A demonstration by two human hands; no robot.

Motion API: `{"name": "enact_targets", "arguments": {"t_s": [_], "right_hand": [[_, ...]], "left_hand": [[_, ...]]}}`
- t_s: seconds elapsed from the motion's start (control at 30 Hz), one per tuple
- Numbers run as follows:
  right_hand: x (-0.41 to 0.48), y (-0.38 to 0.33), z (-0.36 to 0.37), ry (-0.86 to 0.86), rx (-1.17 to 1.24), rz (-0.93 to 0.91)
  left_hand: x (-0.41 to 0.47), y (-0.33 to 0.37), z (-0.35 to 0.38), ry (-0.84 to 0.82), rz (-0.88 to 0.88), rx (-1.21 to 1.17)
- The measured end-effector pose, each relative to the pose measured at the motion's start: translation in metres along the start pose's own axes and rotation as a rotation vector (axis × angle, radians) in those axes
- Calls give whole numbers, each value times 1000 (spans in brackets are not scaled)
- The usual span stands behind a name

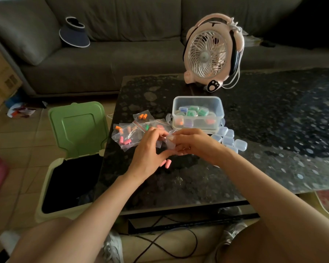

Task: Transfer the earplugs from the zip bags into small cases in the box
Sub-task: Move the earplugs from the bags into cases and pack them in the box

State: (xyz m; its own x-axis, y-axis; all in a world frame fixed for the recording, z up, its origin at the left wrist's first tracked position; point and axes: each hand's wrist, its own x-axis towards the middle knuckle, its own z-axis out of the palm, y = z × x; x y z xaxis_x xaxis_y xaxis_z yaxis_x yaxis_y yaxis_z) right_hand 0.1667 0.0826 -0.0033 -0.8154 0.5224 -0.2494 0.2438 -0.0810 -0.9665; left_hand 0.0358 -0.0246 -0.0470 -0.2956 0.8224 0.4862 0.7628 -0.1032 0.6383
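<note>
My left hand (147, 151) and my right hand (193, 142) meet above the dark table and together hold a small clear case (170, 141). Two pink earplugs (165, 163) lie loose on the table just under my left hand. Several zip bags (130, 132) with orange, pink and green earplugs lie to the left of my hands. Behind my hands stands the clear plastic box (198, 100), holding several filled small cases. Empty clear cases (229, 139) lie in a group to the right of my right hand.
A pink desk fan (211, 52) stands at the back of the table. A green bin with its lid up (76, 128) stands on the floor to the left of the table (273, 130). A grey sofa (122, 54) lies beyond.
</note>
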Motion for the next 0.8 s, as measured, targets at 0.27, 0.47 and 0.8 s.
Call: {"name": "enact_targets", "arguments": {"t_s": [0.27,0.47,0.8], "right_hand": [[1,-1,3,-40,128,23],[3,3,5,-56,138,32],[4,5,7,28,67,24]], "left_hand": [[-1,4,0,64,-47,-96],[-1,3,-3,37,-59,-97],[-1,-2,-2,-29,10,-25]]}}
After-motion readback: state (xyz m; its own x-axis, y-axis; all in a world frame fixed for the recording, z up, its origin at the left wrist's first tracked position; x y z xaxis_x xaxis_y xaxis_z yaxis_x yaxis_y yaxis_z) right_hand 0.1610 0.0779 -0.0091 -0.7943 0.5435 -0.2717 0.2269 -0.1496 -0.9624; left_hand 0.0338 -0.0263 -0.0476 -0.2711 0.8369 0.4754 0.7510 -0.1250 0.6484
